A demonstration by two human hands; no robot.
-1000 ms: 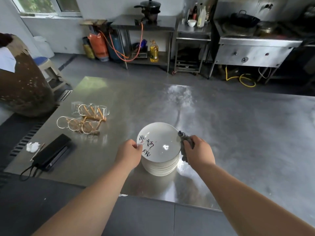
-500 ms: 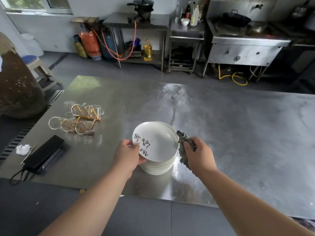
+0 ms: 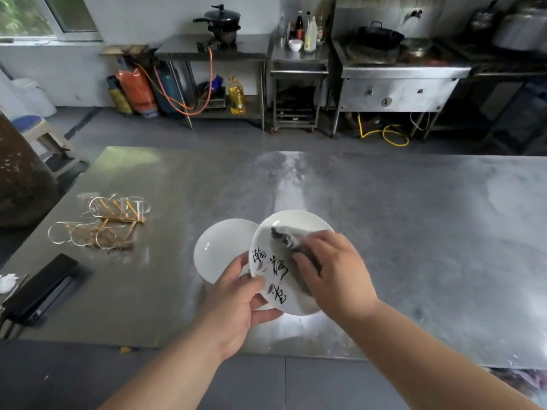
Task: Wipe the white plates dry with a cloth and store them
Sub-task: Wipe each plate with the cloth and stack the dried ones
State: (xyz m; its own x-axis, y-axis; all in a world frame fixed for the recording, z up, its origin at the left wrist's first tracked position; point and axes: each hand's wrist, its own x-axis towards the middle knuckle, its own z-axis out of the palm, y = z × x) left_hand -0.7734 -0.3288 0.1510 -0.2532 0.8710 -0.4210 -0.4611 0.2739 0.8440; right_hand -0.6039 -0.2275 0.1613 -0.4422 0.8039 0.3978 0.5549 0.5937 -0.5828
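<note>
A white plate with black brush writing [image 3: 273, 267] is lifted and tilted above the steel table [image 3: 414, 232]. My left hand [image 3: 236, 303] grips its near-left rim, thumb on the face. My right hand [image 3: 331, 270] presses a dark grey cloth [image 3: 285, 238] flat against the plate's inside; the fingers lie fairly straight over the cloth. Behind and left of the held plate, the stack of white plates [image 3: 222, 247] stands on the table, its lower part hidden by my left hand and the held plate.
A cluster of clear glass mugs with gold rims [image 3: 100, 223] lies at the table's left. A black flat case [image 3: 41, 287] sits near the left front edge, a white crumpled bit [image 3: 6, 283] beside it. Stoves and shelves stand beyond the table.
My left hand lifted the top plate off the stack and tilted it to the right. My right hand moved from beside the stack onto the plate's face with the cloth.
</note>
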